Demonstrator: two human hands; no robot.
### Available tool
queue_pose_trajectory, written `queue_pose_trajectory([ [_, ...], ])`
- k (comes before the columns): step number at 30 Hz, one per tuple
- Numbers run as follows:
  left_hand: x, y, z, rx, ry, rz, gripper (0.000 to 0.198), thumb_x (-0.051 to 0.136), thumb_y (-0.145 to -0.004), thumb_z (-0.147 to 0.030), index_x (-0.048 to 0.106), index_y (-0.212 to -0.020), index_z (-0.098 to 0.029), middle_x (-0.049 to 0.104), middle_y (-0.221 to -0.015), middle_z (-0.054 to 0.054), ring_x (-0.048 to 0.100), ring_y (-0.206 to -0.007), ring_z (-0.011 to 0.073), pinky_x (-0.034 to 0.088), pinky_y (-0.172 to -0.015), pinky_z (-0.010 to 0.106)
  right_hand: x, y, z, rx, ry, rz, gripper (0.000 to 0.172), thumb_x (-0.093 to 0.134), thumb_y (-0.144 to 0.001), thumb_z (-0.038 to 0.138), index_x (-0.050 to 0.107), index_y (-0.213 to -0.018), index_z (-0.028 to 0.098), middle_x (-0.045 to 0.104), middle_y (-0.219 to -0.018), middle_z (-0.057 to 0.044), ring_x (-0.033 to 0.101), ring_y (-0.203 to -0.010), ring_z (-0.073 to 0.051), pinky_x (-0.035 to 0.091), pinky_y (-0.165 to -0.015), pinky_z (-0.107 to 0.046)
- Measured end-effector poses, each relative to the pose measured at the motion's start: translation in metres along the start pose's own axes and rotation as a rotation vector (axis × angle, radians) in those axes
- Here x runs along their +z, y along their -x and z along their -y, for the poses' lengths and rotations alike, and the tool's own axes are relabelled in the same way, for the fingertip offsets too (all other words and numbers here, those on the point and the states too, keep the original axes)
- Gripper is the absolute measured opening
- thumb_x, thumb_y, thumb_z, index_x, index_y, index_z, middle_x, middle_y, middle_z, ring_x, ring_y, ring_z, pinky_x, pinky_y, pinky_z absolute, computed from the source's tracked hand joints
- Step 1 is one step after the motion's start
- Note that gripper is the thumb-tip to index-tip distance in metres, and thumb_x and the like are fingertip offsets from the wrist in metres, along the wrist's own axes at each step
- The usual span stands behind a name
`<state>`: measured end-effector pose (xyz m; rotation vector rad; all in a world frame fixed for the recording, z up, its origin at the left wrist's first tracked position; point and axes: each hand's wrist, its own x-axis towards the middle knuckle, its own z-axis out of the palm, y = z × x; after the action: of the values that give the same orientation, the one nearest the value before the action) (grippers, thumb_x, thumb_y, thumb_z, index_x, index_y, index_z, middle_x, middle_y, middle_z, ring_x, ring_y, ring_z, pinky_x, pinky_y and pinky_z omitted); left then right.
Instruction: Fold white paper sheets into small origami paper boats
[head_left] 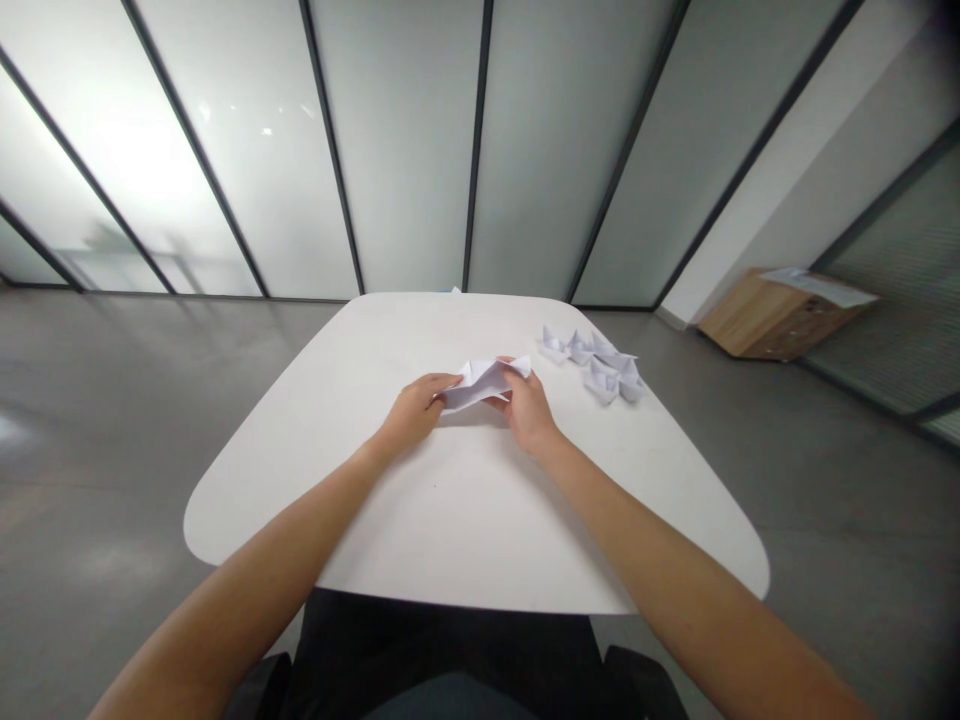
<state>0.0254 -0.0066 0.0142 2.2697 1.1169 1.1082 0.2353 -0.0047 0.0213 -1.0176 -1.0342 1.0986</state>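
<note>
A partly folded sheet of white paper [480,383] is held just above the middle of the white table [465,520]. My left hand [415,408] pinches its left end, fingers closed on the paper. My right hand [525,405] grips the right end, thumb and fingers closed over the folded edge. Both forearms reach in from the near edge of the table.
Several finished white paper boats [596,364] lie together on the table's far right. Frosted glass panels with dark frames stand behind the table. A wooden box [772,312] sits on the grey floor at the right.
</note>
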Motion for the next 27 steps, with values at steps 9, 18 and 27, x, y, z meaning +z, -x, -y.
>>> queue_pose_trajectory([
  [9,0.009,0.000,0.000,-0.126,0.186,0.058,0.040,0.059,-0.092,-0.027,0.067,-0.130,-0.020,0.067,-0.112,0.011,0.064,-0.098,0.0225,0.056,-0.088,0.036,-0.004,0.014,0.023,0.001,-0.078,0.432,0.044,0.063,-0.082,0.033,0.068,-0.124,0.025,0.066,-0.138,-0.009,0.062,-0.124,-0.029,0.057,-0.096,-0.048],
  [18,0.005,0.002,-0.016,-0.405,0.791,0.094,0.042,0.067,-0.091,-0.055,0.063,-0.112,-0.019,0.067,-0.115,0.009,0.067,-0.103,0.0195,0.056,-0.091,0.036,0.004,0.020,0.011,-0.044,0.086,0.399,0.041,0.080,-0.077,0.042,0.072,-0.110,0.020,0.076,-0.110,-0.006,0.069,-0.099,-0.024,0.055,-0.088,-0.038],
  [27,0.003,0.001,-0.014,-0.373,0.880,0.102,0.041,0.080,-0.081,-0.049,0.056,-0.085,-0.016,0.059,-0.076,-0.003,0.056,-0.069,0.0079,0.043,-0.068,0.020,0.010,0.025,0.012,-0.038,0.065,0.435,0.047,0.092,-0.065,0.038,0.069,-0.102,0.022,0.071,-0.097,-0.002,0.063,-0.089,-0.019,0.050,-0.081,-0.031],
])
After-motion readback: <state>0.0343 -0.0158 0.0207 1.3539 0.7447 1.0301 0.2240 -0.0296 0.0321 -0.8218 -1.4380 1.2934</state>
